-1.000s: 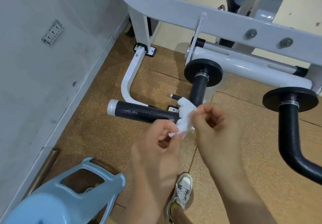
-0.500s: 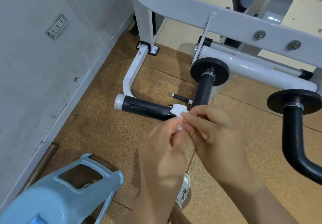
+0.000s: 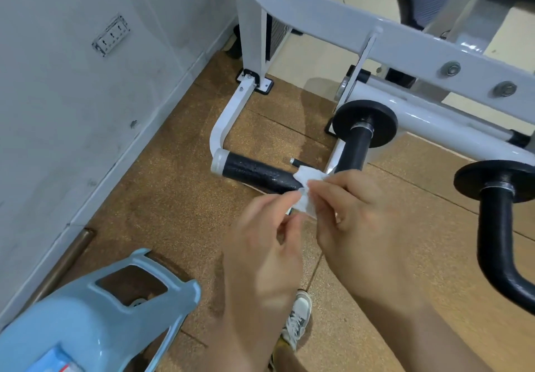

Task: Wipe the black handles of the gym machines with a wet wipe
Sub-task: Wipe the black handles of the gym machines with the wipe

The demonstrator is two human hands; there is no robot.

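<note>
I pinch the wet wipe [image 3: 307,190] between the fingertips of my left hand [image 3: 260,244] and right hand [image 3: 356,226], both grasping it, over the right end of the low black handle [image 3: 254,173]. Since half a second ago my hands have parted slightly, baring more wipe.

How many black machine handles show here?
3: horizontal handle low at left; straight handle at centre; curved handle at right. Others may be hidden.
</note>
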